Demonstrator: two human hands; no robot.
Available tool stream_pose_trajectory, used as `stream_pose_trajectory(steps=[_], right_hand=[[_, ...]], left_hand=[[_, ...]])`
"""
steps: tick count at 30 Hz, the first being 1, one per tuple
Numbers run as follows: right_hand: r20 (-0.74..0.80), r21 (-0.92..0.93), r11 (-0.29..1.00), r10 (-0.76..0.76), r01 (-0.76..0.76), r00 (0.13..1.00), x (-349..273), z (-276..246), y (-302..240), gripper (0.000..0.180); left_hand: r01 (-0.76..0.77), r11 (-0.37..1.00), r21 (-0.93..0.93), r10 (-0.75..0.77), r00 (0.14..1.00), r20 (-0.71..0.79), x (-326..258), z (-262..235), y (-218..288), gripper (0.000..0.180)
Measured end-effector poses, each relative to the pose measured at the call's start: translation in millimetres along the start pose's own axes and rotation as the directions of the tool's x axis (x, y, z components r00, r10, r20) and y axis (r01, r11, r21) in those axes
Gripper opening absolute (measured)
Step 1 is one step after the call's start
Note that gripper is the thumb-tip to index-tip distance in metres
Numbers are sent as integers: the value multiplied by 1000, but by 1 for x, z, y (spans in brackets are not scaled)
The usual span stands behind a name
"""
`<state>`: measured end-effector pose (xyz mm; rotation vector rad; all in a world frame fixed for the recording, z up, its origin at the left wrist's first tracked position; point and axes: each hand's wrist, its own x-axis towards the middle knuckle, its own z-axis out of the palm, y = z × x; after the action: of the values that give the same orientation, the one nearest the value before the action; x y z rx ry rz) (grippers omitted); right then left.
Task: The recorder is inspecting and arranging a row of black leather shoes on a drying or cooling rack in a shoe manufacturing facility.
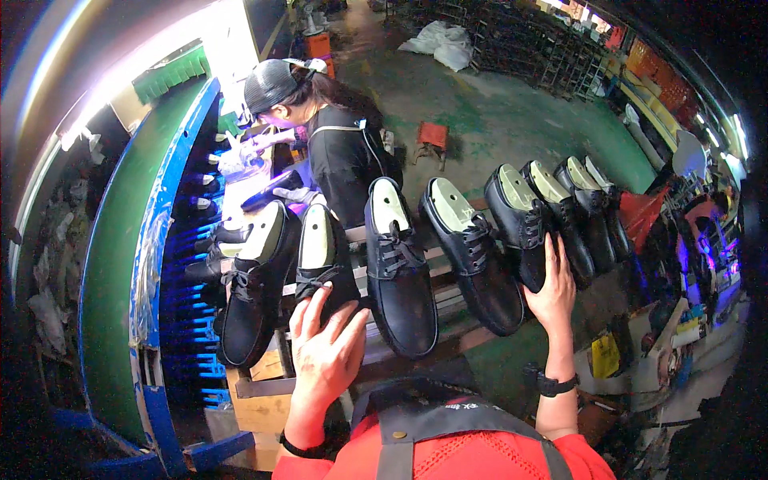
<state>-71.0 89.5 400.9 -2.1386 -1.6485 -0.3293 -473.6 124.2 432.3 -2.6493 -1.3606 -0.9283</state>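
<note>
Head view: along the rack (266,387), the left hand (328,348), fingers spread apart, touches the 2nd shoe (318,240) from the left end, its long axis running toe-first toward the near edge. The right hand (554,298) straddles the 5th shoe (517,210) at its toe, thumb and fingers apart; I cannot tell if they clamp.

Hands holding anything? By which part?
Left hand on the toe of a black lace-up shoe; right hand at the toe of another shoe. Actual grip can't be told.
</note>
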Motion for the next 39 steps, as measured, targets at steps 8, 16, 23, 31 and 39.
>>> stream_pose_trajectory(steps=[8, 16, 23, 31, 39], right_hand=[[2, -14, 1000, 0, 0, 1000, 0, 0, -1, 120], [-10, -7, 1000, -18, 18, 1000, 0, 0, 0, 119], [-10, 2, 1000, -7, 7, 1000, 0, -1, -2, 120], [19, -18, 1000, 18, -18, 1000, 0, -3, -4, 120], [-4, -23, 1000, -10, 10, 1000, 0, -1, 0, 120]], left_hand=[[-9, 1000, 17, 9, 1000, -21, 1, -1, 1, 29], [-15, 1000, 16, 15, 1000, -26, 2, -2, 2, 28], [-17, 1000, 7, 17, 999, -27, 2, -3, 0, 28], [-19, 1000, -6, 19, 999, -27, 2, -2, -2, 29], [-2, 999, -36, 2, 1000, -2, -1, 0, -3, 32]])
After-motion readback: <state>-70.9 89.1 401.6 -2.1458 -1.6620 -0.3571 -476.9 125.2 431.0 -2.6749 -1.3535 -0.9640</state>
